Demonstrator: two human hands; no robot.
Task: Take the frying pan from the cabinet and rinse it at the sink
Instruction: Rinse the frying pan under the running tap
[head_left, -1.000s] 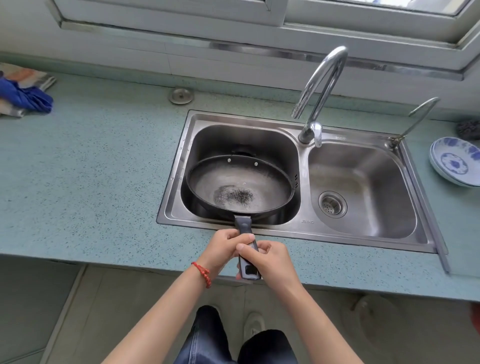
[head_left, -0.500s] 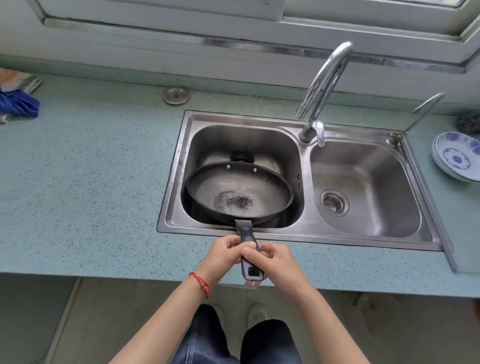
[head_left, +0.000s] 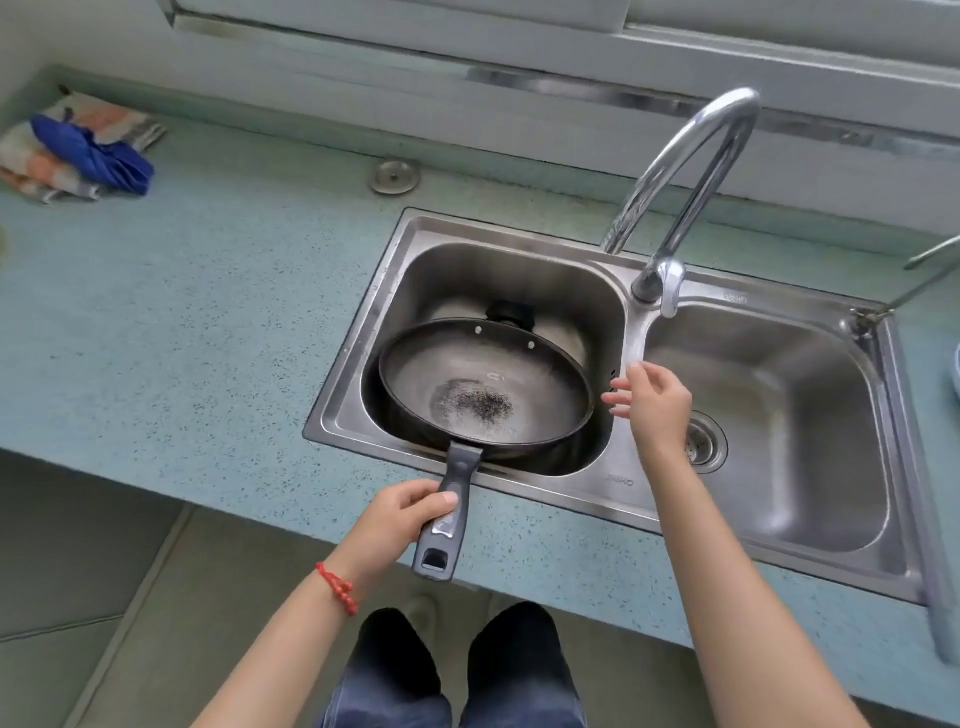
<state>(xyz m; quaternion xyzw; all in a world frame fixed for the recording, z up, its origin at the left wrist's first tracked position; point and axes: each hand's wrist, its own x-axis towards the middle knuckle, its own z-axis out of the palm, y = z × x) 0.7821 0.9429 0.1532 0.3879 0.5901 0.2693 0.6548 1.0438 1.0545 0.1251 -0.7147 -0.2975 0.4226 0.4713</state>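
Frying pan (head_left: 485, 387) sits in left basin of sink (head_left: 631, 480). Left hand (head_left: 402, 512) grips its handle alone. Right hand (head_left: 652, 397) loose-fingered over the divider, possibly touching pan rim, hard to tell.

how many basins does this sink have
2. The left basin holds the frying pan; the right basin lies under the right hand. None seems hidden.
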